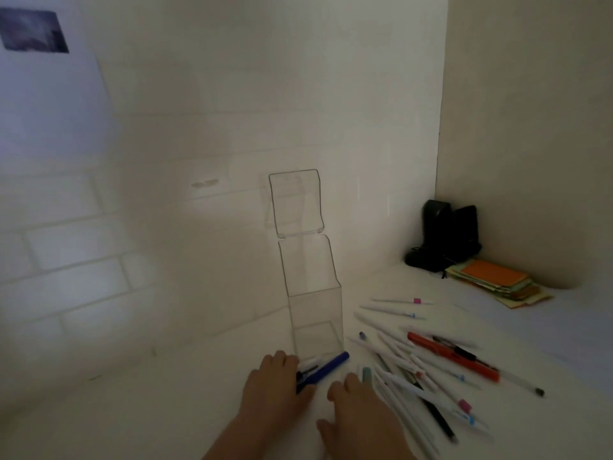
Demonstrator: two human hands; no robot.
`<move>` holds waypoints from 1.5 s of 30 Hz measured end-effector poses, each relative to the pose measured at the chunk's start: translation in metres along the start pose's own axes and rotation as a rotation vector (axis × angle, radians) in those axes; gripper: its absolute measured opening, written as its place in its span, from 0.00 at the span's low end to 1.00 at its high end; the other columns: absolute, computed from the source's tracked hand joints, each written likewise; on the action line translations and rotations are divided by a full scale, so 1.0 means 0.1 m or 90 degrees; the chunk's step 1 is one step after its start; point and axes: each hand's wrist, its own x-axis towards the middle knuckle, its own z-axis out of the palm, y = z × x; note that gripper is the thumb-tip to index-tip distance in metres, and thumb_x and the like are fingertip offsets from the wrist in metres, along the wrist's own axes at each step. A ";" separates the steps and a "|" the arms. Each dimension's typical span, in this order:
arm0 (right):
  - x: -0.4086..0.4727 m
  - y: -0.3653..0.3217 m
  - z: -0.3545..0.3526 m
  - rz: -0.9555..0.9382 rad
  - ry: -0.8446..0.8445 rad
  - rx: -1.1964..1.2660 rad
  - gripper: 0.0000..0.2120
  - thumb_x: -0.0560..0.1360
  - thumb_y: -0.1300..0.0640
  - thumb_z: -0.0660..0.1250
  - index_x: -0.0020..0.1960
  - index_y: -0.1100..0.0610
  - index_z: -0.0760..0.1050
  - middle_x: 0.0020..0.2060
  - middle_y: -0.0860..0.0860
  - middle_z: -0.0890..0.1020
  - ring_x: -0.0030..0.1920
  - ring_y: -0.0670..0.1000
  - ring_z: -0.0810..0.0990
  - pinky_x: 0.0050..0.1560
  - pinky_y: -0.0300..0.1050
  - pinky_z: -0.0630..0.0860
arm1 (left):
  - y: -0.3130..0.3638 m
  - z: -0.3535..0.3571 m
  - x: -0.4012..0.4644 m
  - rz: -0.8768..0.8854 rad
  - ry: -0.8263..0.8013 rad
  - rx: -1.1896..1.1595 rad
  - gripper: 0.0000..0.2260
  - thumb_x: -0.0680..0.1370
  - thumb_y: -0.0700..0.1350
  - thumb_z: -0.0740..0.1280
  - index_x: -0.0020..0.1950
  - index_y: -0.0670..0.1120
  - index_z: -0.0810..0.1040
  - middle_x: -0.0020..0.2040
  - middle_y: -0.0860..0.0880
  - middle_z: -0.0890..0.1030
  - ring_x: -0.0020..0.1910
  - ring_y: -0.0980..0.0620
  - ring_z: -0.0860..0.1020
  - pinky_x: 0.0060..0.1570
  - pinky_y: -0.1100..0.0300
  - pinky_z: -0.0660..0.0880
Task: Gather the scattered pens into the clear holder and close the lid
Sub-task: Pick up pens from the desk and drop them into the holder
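Left hand [277, 385] sits nearest, palm down on the white desk [185, 403], fingers curled over a small bunch: a blue pen [326, 367] plus a white-barrelled pen [310, 362] tucked beside it. Looks like a loose pinch on the bunch, though I can't tell if they're lifted or just pressed to the surface. Right hand [356, 406] is flat and spread, holding nothing, fingertips just at the near edge of the pen pile [428, 373].

The pile fans out to the right: mostly thin white barrels, a teal-capped pen [367, 375] touching the right hand, a red pen [454, 356] across the middle, a few strays further back near the stack of sticky notes [497, 283].

Handling, my read: pens are light, stiff, smooth and round, so they roll and slide out of a loose grip. Best to rake several parallel, grip mid-barrel, and drop them in tip down.

Clear holder [313, 313] stands upright just behind the left hand, appears empty, with its lid [295, 200] hinged open and leaning back toward the tiled wall [132, 227]. It's tall, narrow, thin-walled plastic; likely light and tippy. I'd steady it at the lower body while loading and press the lid at its free edge to close. Dark object [444, 237] in the far corner is irrelevant.
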 end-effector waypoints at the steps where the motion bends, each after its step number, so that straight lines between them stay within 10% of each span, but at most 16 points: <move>1: 0.03 -0.03 0.03 0.017 0.010 -0.019 0.26 0.75 0.45 0.59 0.68 0.56 0.60 0.71 0.55 0.61 0.75 0.59 0.50 0.75 0.52 0.55 | 0.03 -0.01 0.03 -0.005 -0.013 -0.012 0.19 0.75 0.55 0.58 0.61 0.47 0.67 0.61 0.46 0.72 0.59 0.48 0.70 0.55 0.54 0.71; 8: 0.16 -0.12 0.13 0.077 0.080 -0.020 0.26 0.78 0.55 0.56 0.72 0.59 0.52 0.64 0.57 0.70 0.61 0.55 0.74 0.65 0.48 0.69 | 0.02 0.06 0.02 -0.013 -0.022 -0.076 0.08 0.77 0.44 0.54 0.54 0.44 0.68 0.58 0.43 0.75 0.54 0.44 0.76 0.51 0.54 0.72; 12: 0.23 -0.12 0.10 0.118 0.121 -0.029 0.28 0.60 0.55 0.78 0.54 0.70 0.76 0.41 0.63 0.83 0.34 0.56 0.84 0.39 0.47 0.82 | -0.07 0.03 -0.04 -0.007 0.062 -0.226 0.07 0.77 0.42 0.57 0.54 0.48 0.65 0.54 0.49 0.72 0.53 0.49 0.76 0.45 0.61 0.69; 17: 0.20 -0.02 0.08 0.078 0.128 0.015 0.20 0.79 0.65 0.48 0.71 0.63 0.52 0.65 0.61 0.68 0.61 0.58 0.74 0.64 0.50 0.69 | -0.12 -0.11 -0.11 -0.021 0.267 -0.451 0.14 0.75 0.37 0.61 0.60 0.42 0.67 0.49 0.49 0.71 0.44 0.49 0.76 0.39 0.64 0.71; 20: 0.24 0.06 0.07 0.084 0.189 -0.064 0.28 0.74 0.60 0.64 0.69 0.69 0.59 0.61 0.63 0.75 0.59 0.56 0.78 0.66 0.49 0.70 | -0.09 -0.30 -0.13 -0.038 0.414 -0.564 0.10 0.76 0.39 0.61 0.57 0.48 0.68 0.41 0.48 0.75 0.30 0.55 0.72 0.29 0.68 0.68; 23: 0.14 0.03 -0.11 0.048 0.249 0.219 0.20 0.74 0.50 0.64 0.65 0.50 0.65 0.51 0.46 0.79 0.53 0.45 0.79 0.54 0.34 0.75 | 0.00 -0.51 -0.16 -0.033 0.495 -0.730 0.09 0.77 0.38 0.60 0.52 0.51 0.69 0.37 0.51 0.75 0.23 0.58 0.68 0.23 0.72 0.66; 26: 0.09 -0.06 -0.17 -0.005 0.096 0.462 0.15 0.68 0.44 0.70 0.48 0.40 0.66 0.33 0.42 0.74 0.32 0.36 0.73 0.30 0.23 0.68 | 0.13 -0.62 -0.13 -0.033 0.533 -0.813 0.08 0.76 0.38 0.60 0.54 0.48 0.68 0.47 0.56 0.78 0.27 0.60 0.70 0.30 0.74 0.70; 29: 0.18 -0.16 -0.14 -0.035 0.019 0.465 0.09 0.69 0.46 0.69 0.38 0.40 0.68 0.30 0.41 0.74 0.29 0.36 0.72 0.31 0.22 0.69 | 0.26 -0.72 -0.10 -0.050 0.529 -0.896 0.09 0.76 0.39 0.60 0.55 0.46 0.66 0.50 0.57 0.79 0.33 0.68 0.75 0.33 0.78 0.71; 34: 0.39 -0.19 -0.31 -0.024 0.085 0.476 0.13 0.76 0.56 0.63 0.59 0.57 0.73 0.48 0.52 0.79 0.50 0.50 0.77 0.57 0.37 0.71 | 0.39 -0.86 -0.04 0.001 0.448 -0.939 0.09 0.75 0.41 0.62 0.51 0.54 0.69 0.50 0.59 0.79 0.42 0.73 0.76 0.36 0.81 0.70; 39: 0.41 -0.10 -0.69 -0.131 0.245 0.516 0.03 0.72 0.54 0.67 0.40 0.51 0.77 0.26 0.45 0.74 0.26 0.40 0.71 0.33 0.36 0.71 | 0.31 -1.21 0.16 0.029 0.510 -1.008 0.08 0.74 0.41 0.65 0.43 0.55 0.75 0.36 0.57 0.83 0.35 0.66 0.79 0.35 0.75 0.74; 45: 0.68 -0.08 -1.54 -0.150 0.448 0.651 0.16 0.78 0.46 0.53 0.36 0.53 0.69 0.30 0.49 0.71 0.31 0.45 0.71 0.27 0.28 0.71 | 0.22 -1.63 0.54 0.155 0.500 -1.052 0.11 0.75 0.37 0.62 0.40 0.54 0.73 0.40 0.56 0.82 0.49 0.58 0.79 0.53 0.61 0.73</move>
